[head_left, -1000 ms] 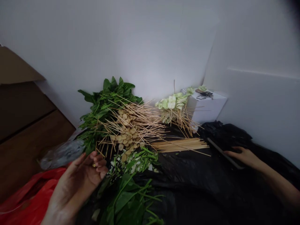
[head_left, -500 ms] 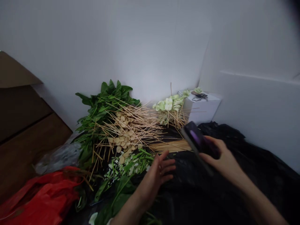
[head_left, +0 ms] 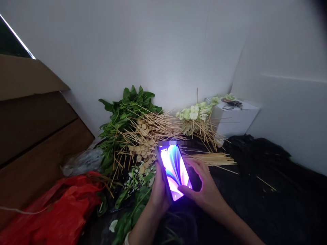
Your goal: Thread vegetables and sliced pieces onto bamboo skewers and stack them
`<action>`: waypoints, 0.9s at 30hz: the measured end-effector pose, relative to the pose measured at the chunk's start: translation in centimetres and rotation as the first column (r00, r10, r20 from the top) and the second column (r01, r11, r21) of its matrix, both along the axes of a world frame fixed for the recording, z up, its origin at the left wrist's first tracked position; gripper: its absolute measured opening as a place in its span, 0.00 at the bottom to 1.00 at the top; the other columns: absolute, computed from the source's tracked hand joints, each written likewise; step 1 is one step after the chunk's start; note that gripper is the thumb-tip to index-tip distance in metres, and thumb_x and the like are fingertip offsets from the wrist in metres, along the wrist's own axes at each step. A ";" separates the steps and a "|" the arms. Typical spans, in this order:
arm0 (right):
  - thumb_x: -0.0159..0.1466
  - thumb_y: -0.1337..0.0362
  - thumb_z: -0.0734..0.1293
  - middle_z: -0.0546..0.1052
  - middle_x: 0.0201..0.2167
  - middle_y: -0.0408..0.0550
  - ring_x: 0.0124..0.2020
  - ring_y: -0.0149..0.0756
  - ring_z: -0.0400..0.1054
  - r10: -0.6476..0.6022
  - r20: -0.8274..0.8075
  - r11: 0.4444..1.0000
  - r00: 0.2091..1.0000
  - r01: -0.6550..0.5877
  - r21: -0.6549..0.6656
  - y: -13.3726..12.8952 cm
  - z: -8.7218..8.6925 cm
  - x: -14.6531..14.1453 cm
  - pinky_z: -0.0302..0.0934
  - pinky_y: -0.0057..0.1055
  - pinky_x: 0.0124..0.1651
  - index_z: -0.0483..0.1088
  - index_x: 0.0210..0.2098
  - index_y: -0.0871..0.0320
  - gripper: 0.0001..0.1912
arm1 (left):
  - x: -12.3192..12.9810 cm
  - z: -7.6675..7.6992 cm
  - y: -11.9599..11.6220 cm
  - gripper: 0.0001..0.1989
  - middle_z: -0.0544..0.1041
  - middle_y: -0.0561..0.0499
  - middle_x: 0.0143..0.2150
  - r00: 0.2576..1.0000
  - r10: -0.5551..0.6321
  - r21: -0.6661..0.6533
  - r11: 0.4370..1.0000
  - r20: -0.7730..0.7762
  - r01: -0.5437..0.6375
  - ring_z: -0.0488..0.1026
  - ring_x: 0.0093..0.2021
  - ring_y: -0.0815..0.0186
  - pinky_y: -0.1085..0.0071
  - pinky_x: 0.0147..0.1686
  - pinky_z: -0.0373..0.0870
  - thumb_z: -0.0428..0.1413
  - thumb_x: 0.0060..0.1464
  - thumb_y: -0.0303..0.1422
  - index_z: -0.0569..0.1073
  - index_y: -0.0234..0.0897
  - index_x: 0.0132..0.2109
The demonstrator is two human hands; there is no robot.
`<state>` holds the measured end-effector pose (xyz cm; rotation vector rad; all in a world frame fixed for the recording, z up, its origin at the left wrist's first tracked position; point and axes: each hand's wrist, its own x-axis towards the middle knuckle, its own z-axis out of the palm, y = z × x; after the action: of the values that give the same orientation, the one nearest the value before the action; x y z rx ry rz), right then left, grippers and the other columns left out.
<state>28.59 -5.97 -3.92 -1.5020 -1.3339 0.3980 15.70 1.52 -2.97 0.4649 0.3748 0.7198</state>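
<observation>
A lit smartphone [head_left: 176,172] is held upright and slightly tilted in front of me, its screen glowing blue and purple. My left hand [head_left: 158,194] is closed around its left side, with the fingers hidden behind it. My right hand [head_left: 208,190] grips the right side, thumb resting on the lower screen. Behind the phone lie skewers with pale round slices [head_left: 143,149] and skewered leafy greens [head_left: 117,119]. Skewered cabbage pieces [head_left: 195,112] sit to the right. A bundle of bare wooden skewers [head_left: 219,159] lies just beyond my right hand.
Black plastic [head_left: 258,211] covers the surface. A white box [head_left: 230,119] with a dark small object [head_left: 232,102] on top stands by the wall. On the left are a cardboard box [head_left: 28,81], a red plastic bag [head_left: 66,204] and a clear bag [head_left: 83,161]. Chopped greens [head_left: 138,178] lie near my left hand.
My right hand has brought the smartphone leftward to the middle, and its screen now faces me and is lit. The left hand, empty and open before, has closed on it.
</observation>
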 end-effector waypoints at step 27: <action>0.62 0.57 0.68 0.77 0.50 0.48 0.50 0.42 0.72 0.266 -0.613 0.941 0.744 -0.337 0.000 2.5 1.4 0.0 0.63 0.44 0.57 0.65 0.57 0.51 0.25 | -1.1 -0.1 0.8 0.38 0.77 0.37 0.54 0.992 -0.094 -0.109 0.990 -0.086 0.084 0.72 0.57 0.48 0.55 0.59 0.65 0.47 0.59 0.57 0.68 0.30 0.62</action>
<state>28.56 -3.51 -2.50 -1.0886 -1.0306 1.0888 14.56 2.32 -3.04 0.4126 0.4725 0.5906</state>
